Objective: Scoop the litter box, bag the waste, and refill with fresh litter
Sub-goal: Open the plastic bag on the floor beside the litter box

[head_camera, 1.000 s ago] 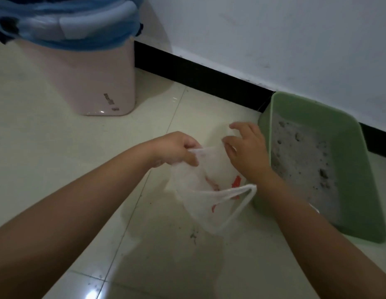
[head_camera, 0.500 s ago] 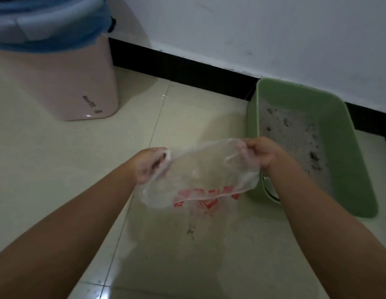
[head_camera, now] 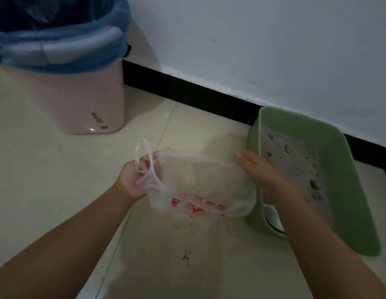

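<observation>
My left hand (head_camera: 133,180) grips the handles of a thin plastic bag (head_camera: 200,184) at centre frame; my right hand (head_camera: 258,169), fingers straight, presses its other end. The green litter box (head_camera: 349,190) sits at right, the bin (head_camera: 80,100) upper left.

— Can you read anything?
— I see red print low on the thin clear plastic bag (head_camera: 200,186), too crumpled to read.
— And elsewhere?
— I see a small dark mark near the pink plastic bin's (head_camera: 80,104) lower right corner, illegible.

green litter box (head_camera: 347,190), red-printed clear bag (head_camera: 200,182)
</observation>
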A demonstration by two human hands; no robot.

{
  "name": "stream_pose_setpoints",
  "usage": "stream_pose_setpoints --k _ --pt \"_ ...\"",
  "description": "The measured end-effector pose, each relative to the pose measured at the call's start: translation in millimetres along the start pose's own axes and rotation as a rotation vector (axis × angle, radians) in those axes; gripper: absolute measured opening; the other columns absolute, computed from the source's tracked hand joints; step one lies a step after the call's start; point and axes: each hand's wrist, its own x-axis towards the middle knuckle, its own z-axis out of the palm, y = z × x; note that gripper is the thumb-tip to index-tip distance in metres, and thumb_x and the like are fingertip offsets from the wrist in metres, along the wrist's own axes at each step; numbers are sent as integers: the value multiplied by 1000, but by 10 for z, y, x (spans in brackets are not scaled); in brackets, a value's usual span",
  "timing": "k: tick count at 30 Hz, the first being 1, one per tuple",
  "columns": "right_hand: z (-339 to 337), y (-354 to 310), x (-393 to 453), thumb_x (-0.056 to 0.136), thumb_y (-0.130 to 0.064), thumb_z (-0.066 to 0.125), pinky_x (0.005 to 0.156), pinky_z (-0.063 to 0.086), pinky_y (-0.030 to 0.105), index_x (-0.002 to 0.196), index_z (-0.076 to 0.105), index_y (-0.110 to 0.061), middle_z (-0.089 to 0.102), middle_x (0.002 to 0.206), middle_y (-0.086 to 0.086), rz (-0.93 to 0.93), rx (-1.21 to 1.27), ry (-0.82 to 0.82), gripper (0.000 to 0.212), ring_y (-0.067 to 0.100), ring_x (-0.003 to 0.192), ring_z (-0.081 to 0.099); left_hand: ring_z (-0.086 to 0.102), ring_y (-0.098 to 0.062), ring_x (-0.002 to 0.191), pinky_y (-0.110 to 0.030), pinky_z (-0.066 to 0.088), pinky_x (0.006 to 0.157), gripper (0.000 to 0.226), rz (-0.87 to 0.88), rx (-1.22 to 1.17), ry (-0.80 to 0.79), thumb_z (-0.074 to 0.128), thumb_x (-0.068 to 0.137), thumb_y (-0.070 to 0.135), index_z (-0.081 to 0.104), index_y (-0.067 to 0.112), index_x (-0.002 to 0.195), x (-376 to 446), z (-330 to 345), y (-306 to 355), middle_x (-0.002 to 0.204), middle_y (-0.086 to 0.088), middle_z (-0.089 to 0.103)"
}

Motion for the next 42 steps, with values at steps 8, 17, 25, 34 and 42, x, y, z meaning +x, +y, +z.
stream_pose_setpoints --k 8,17,25,34,42 --pt "347 -115 163 91 -19 55 98 34 25 130 52 -10 52 134 10 -413 -550 -54 40 24 126 45 54 -5 34 -12 46 37 35 -293 76 305 88 22 -7 59 6 37 77 270 83 39 1 53" --pt "48 7 257 89 -3 42 59 28 29 55 39 -7 36 60 9 -59 -204 262 34 21 71 38 43 -2 30 -8 35 37 64 -458 782 419 29 71 -29 57 11 31 -73 50 329 31 2 45" --pt "12 104 173 79 -3 45 44 26 20 51 32 -14 34 24 -4 250 464 159 33 11 24 32 55 -12 44 -15 45 46 15 -554 680 791 43 79 -5 53 6 81 -92 10 226 59 -7 63" --pt "166 -6 196 93 -30 47 45 27 19 52 44 -17 46 40 0 148 399 86 43 3 20 34 28 -30 133 -42 15 110 68 83 1951 470 36 78 45 44 7 133 13 661 -97 140 -13 37" --pt "178 -85 77 92 -28 54 41 30 14 48 45 -16 42 35 -6 -70 284 -60 46 2 26 33 56 -32 100 -29 47 80 23 -302 1313 803 43 91 3 65 5 97 180 540 -227 97 -17 65"
